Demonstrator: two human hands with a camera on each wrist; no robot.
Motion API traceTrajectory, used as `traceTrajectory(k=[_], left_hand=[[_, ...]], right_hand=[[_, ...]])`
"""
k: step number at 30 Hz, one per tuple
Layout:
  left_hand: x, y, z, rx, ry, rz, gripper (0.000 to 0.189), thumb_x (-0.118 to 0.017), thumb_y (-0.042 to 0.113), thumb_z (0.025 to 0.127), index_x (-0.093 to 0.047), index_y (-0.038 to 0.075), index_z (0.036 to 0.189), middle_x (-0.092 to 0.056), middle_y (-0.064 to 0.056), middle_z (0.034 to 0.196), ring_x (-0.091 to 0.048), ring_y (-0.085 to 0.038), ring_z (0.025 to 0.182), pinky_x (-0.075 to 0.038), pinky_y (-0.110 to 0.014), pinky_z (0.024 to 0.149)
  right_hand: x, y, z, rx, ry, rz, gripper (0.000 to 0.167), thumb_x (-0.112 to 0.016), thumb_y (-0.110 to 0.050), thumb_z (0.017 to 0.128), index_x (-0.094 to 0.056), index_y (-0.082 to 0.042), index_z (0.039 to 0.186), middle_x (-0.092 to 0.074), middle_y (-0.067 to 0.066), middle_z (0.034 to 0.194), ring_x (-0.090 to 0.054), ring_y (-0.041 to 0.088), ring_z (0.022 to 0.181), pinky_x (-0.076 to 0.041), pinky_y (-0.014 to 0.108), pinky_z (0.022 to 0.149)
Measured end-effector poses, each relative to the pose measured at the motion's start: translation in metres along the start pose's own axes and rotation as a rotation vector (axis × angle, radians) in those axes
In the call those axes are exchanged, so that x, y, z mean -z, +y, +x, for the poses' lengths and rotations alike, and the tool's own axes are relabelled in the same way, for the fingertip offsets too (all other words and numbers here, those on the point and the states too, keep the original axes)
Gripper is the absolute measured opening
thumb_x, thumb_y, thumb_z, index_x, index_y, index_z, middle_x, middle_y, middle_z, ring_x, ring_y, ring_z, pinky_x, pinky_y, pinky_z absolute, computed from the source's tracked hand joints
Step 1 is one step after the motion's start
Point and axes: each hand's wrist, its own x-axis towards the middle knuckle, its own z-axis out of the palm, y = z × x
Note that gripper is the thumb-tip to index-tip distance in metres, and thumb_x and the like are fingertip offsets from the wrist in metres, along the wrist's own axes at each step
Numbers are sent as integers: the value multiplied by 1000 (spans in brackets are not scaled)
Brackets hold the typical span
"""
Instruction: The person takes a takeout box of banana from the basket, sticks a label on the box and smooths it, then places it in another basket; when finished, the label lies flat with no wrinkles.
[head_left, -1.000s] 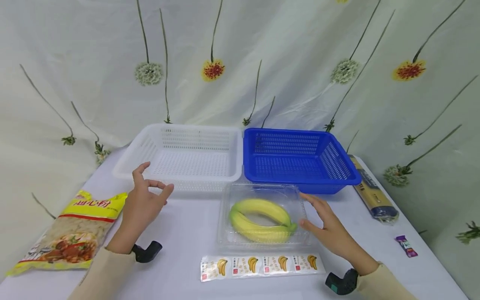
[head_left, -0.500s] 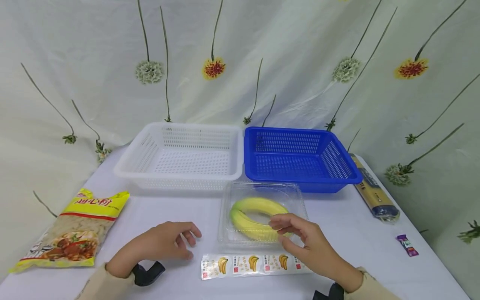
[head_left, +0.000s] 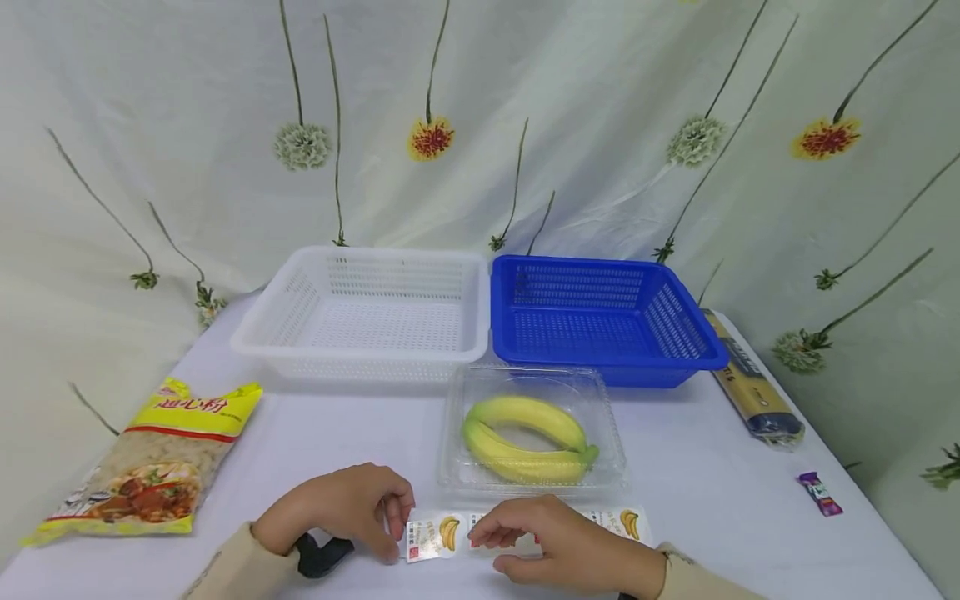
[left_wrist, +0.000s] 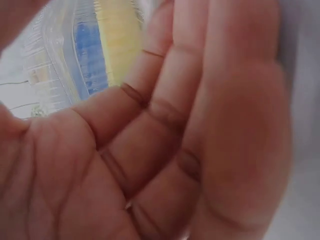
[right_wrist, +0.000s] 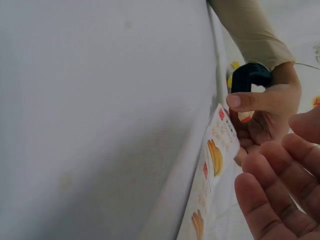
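A strip of banana stickers (head_left: 431, 537) lies on the white table in front of a clear plastic clamshell box (head_left: 456, 477). Inside the box are two yellow bananas (head_left: 525, 465). My left hand (head_left: 352, 502) is at the strip's left end, fingers bent; in the right wrist view its thumb stands apart from them, a fingertip right at the strip's edge. Over the strip's middle and right part hovers my right hand (head_left: 566, 542), fingers loosely bent with nothing between them, hiding some stickers. The left wrist view shows mostly the left palm (left_wrist: 65, 165).
Behind the box stand a white basket (head_left: 360, 354) and a blue basket (head_left: 607, 367), side by side. A yellow-topped food bag (head_left: 150, 467) lies at left. At right are a gold-and-dark-blue packet (head_left: 753, 387) and a small purple wrapped snack (head_left: 820, 493).
My right hand has left the box's right side and come down left over the sticker strip. My left hand has moved down and right to the strip's left end. Box and baskets stay put.
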Motion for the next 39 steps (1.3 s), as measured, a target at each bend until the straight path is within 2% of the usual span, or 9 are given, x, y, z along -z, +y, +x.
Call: traceTrajectory(k=[4, 8, 12, 17, 22, 27, 34, 39], left_hand=[[0, 0, 7, -24, -64, -72, 30, -91, 3, 78, -70, 13, 98, -68, 15, 76, -57, 1, 63, -47, -19, 63], [1, -2, 10, -44, -122, -178, 27, -86, -1, 81, -70, 10, 100, -67, 12, 75, -50, 2, 60, -41, -16, 59], [2, -4, 13, -89, -184, -274, 21, -81, -3, 82, -68, 6, 97, -65, 11, 76, -47, 3, 61, -37, -14, 60], [0, -2, 15, -128, -225, -351, 19, -78, -2, 84, -64, 0, 98, -65, 10, 80, -53, 2, 70, -43, -13, 67], [-4, 1, 18, -145, -248, -419, 22, -77, -2, 86, -60, -7, 100, -66, 8, 83, -57, 1, 74, -44, -13, 68], [-8, 3, 18, -157, -254, -444, 23, -76, -4, 86, -58, -9, 101, -65, 8, 82, -56, 2, 73, -44, -13, 67], [-6, 5, 16, -136, -249, -444, 23, -78, -2, 86, -59, -5, 98, -66, 8, 80, -56, 2, 71, -43, -13, 66], [-2, 5, 14, -127, -228, -396, 21, -80, -1, 86, -61, -1, 96, -65, 8, 79, -55, 1, 70, -42, -14, 65]], right_hand=[[-8, 3, 11, 8, -85, -24, 28, -69, -1, 104, -70, 0, 132, -76, 9, 124, -67, 0, 113, -56, 18, 94], [-16, 6, 23, 38, -104, -64, 28, -69, 1, 101, -70, -1, 129, -76, 7, 121, -65, -3, 109, -54, 14, 93], [-22, 7, 31, 36, -76, -104, 25, -72, 1, 98, -69, -3, 123, -76, 5, 115, -66, -3, 103, -53, 11, 90], [-30, 5, 40, -40, -22, -73, 20, -78, -3, 98, -68, -5, 116, -76, 2, 107, -63, -9, 95, -54, 11, 83], [-35, 0, 47, -115, 46, -54, 19, -84, -16, 97, -67, -10, 103, -72, -7, 93, -60, -12, 84, -54, 11, 76], [-38, -3, 52, -184, 81, -79, 28, -89, -27, 93, -64, -14, 92, -67, -16, 82, -57, -13, 74, -51, 10, 69], [-35, 0, 47, -132, 105, -107, 17, -81, -5, 95, -65, -10, 93, -64, -11, 77, -52, -12, 72, -50, 11, 67], [-28, 0, 38, -122, 151, -108, 12, -77, -1, 95, -69, -9, 94, -68, -9, 79, -54, -11, 73, -51, 12, 67]])
